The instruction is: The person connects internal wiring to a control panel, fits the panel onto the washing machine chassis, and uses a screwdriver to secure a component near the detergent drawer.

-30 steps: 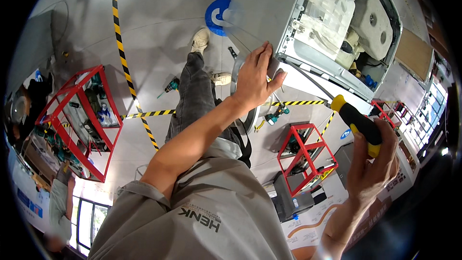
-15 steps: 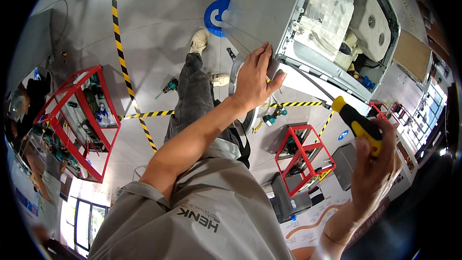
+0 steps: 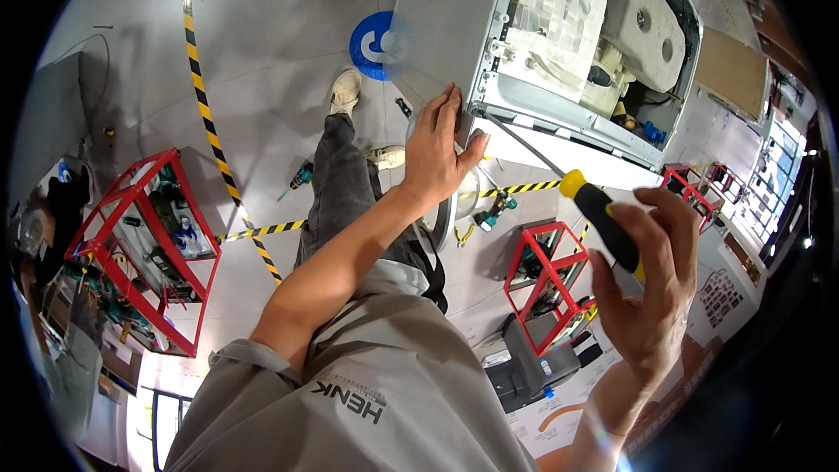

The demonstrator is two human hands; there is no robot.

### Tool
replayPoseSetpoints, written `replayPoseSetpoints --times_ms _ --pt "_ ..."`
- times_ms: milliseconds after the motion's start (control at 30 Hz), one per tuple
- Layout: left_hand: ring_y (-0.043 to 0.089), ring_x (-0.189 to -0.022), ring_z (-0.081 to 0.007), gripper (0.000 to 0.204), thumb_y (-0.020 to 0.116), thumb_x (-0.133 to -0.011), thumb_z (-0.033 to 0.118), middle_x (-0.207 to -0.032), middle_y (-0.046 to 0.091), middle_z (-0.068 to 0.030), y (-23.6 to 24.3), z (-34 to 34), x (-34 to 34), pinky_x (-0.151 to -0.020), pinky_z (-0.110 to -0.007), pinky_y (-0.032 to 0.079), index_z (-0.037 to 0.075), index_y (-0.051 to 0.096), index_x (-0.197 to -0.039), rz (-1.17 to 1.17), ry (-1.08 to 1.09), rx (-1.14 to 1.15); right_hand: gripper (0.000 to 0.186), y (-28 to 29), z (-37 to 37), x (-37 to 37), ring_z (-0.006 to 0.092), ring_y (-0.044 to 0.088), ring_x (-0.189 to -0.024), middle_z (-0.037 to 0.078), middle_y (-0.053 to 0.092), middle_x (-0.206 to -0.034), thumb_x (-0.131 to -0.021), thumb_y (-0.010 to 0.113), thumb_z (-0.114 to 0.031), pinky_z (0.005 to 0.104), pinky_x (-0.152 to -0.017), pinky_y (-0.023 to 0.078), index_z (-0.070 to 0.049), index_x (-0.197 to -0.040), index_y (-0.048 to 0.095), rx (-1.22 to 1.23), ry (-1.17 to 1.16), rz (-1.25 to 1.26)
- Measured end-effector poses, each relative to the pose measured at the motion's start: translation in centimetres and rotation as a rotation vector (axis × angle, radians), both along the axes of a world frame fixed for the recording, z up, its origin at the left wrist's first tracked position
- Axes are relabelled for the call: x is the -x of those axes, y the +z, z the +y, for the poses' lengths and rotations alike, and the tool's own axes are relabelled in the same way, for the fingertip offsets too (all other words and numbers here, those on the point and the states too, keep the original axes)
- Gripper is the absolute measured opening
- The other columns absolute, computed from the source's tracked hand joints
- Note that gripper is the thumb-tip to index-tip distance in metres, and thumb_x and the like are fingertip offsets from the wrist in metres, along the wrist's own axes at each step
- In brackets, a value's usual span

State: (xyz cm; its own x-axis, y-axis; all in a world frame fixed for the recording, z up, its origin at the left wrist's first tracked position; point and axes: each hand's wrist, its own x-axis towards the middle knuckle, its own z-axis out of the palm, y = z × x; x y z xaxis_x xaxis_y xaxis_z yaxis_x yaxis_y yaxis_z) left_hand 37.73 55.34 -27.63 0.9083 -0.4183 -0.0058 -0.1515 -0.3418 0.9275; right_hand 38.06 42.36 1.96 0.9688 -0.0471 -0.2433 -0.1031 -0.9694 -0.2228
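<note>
A washing machine (image 3: 437, 26) with its top off stands at the upper right, showing a translucent plastic housing (image 3: 555, 26) and a grey counterweight block (image 3: 642, 22). My left hand (image 3: 433, 149) rests against its near corner, fingers stretched along the grey side panel and thumb apart over the edge. My right hand (image 3: 651, 280) holds the black and yellow handle of a long screwdriver (image 3: 603, 214) between thumb and fingers. The screwdriver's shaft runs up-left to the corner beside my left hand. Whether its tip sits in a screw is too small to tell.
Red-framed tool carts stand at left (image 3: 144, 245) and lower right (image 3: 546, 288). On the floor lie a cordless drill (image 3: 496, 210), another green tool (image 3: 301, 177) and yellow-handled pliers (image 3: 464, 236). Black and yellow tape (image 3: 203, 105) crosses the floor. Dark cases (image 3: 542, 367) sit behind the right cart.
The whole view has shifted, with the machine now further left. My right hand's fingers have loosened and spread around the screwdriver handle. My left hand stays at the same corner.
</note>
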Motion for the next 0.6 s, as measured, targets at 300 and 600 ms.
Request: replayPoseSetpoints --times_ms 300,600 --pt "0.049 -0.122 -0.0416 0.071 0.066 -0.088 0.038 -0.134 0.047 -0.0288 0.03 0.15 -0.20 -0.101 -0.044 0.044 -0.012 0.042 -0.133 0.060 -0.015 0.009 0.035 -0.91 -0.49 0.66 0.0285 0.067 -0.090 0.014 0.065 -0.105 -0.076 0.075 -0.001 0.0368 -0.071 0.056 -0.006 -0.109 0.065 0.012 -0.223 0.056" --pt "0.047 -0.124 -0.0420 0.075 0.070 -0.085 0.040 -0.136 0.046 -0.0267 0.13 0.55 -0.28 -0.103 -0.044 0.042 -0.010 0.040 -0.132 0.071 -0.029 0.030 0.038 -0.78 0.29 0.08 0.0290 0.067 -0.092 0.015 0.066 -0.104 -0.078 0.077 -0.004 0.0382 -0.076 0.056 -0.003 -0.112 0.061 0.034 -0.144 -0.005"
